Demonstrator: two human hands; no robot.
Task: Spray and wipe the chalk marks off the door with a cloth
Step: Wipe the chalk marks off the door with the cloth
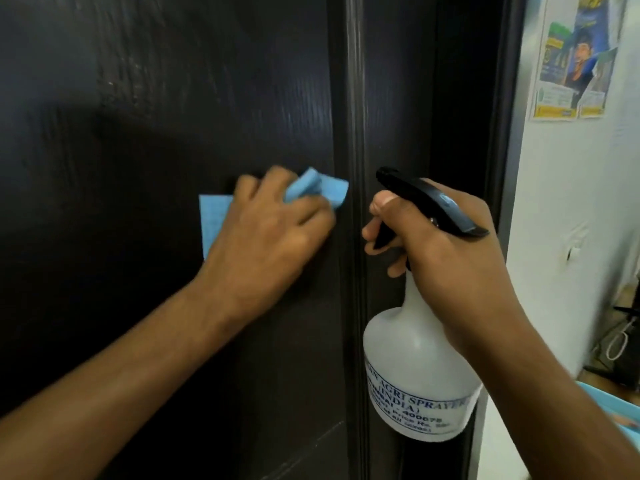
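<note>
Two hands engaged: left hand (266, 223) clamps blue cloth (214, 223) flat against dark door (138, 133); right hand (446, 258) grips white spray bottle (412, 372), fingers curled around black trigger head (429, 202).

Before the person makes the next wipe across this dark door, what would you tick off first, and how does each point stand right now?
1. Cloth in hand: ok. The left hand holds the blue cloth against the door.
2. Cloth flat on the surface: not ok. It is bunched at the fingers, with one flat corner sticking out.
3. Spray bottle ready: ok. The right hand grips the spray bottle by its neck, upright, nozzle toward the door.
4. Chalk left to clean: ok. Faint pale smears show above the cloth.
5. Liquid in the bottle: cannot tell.
</note>
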